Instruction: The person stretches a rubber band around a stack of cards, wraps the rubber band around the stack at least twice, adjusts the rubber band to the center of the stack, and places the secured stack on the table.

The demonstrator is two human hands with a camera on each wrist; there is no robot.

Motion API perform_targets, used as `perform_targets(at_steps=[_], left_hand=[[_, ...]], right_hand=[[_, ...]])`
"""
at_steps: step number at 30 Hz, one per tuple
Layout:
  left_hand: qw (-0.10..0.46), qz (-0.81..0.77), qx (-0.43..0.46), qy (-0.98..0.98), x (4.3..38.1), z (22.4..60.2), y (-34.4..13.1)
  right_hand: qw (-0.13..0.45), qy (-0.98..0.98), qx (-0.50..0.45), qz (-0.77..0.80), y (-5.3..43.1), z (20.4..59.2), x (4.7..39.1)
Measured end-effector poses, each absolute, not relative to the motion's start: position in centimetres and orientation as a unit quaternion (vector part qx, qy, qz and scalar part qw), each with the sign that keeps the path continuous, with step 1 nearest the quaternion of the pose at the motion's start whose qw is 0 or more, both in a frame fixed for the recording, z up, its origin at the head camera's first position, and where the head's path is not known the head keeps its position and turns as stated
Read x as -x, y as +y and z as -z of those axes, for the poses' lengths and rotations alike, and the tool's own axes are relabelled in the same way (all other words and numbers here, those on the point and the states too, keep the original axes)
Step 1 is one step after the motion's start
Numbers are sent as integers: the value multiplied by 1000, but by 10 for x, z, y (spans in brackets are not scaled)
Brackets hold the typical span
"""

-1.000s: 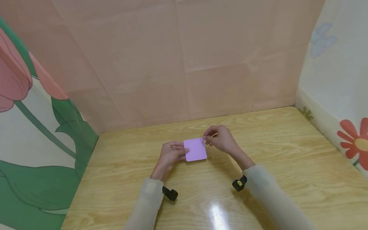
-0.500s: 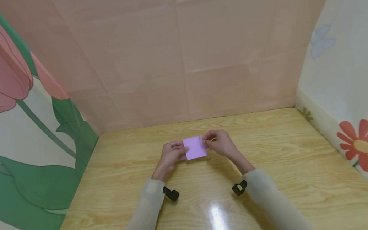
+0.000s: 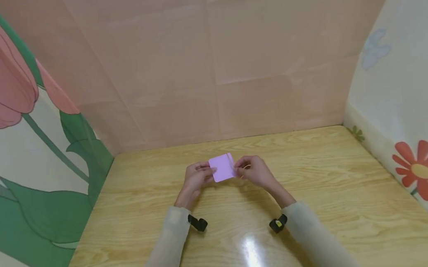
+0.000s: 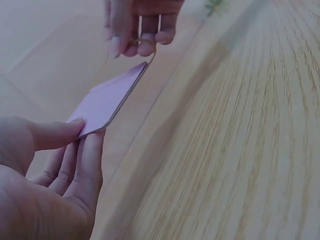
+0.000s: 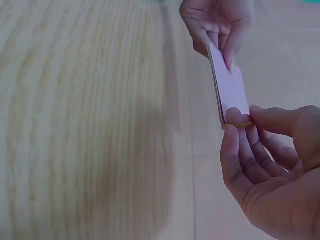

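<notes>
A small purple square pad (image 3: 222, 168) with rounded corners is held above the table. My left hand (image 3: 196, 177) pinches its left side, thumb on the purple face and fingers behind, as the left wrist view shows. At the opposite end, my right hand (image 3: 255, 171) grips a thin yellow-brown rubber band (image 5: 243, 124) with curled fingers and thumb. That band loops over the pad's end and stretches across its edge in the right wrist view. From the side, the pad (image 4: 107, 102) looks thin, with a dark layered edge.
The light wood table (image 3: 132, 238) spans the lower view, with a pink cloth (image 3: 165, 70) hanging behind it. Walls painted with a tulip (image 3: 1, 74) and a red flower (image 3: 421, 170) flank it. Each wrist wears a small black camera (image 3: 198, 223).
The pad has tilted counterclockwise and shifted slightly left and up. My right hand has moved from its upper right corner down along the right edge, where a band line now shows across the face.
</notes>
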State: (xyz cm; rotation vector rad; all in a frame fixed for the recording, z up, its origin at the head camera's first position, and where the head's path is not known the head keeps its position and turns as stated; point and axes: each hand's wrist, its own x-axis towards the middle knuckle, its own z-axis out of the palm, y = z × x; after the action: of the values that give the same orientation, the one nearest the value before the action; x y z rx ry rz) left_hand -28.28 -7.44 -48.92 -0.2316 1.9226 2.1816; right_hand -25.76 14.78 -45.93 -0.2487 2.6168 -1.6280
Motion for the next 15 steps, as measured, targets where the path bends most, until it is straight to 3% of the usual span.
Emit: perform_targets(at_steps=[15], left_hand=[[120,-755,71,640,286,491,-74]], right_hand=[[50,824,72,560,148,466,252]])
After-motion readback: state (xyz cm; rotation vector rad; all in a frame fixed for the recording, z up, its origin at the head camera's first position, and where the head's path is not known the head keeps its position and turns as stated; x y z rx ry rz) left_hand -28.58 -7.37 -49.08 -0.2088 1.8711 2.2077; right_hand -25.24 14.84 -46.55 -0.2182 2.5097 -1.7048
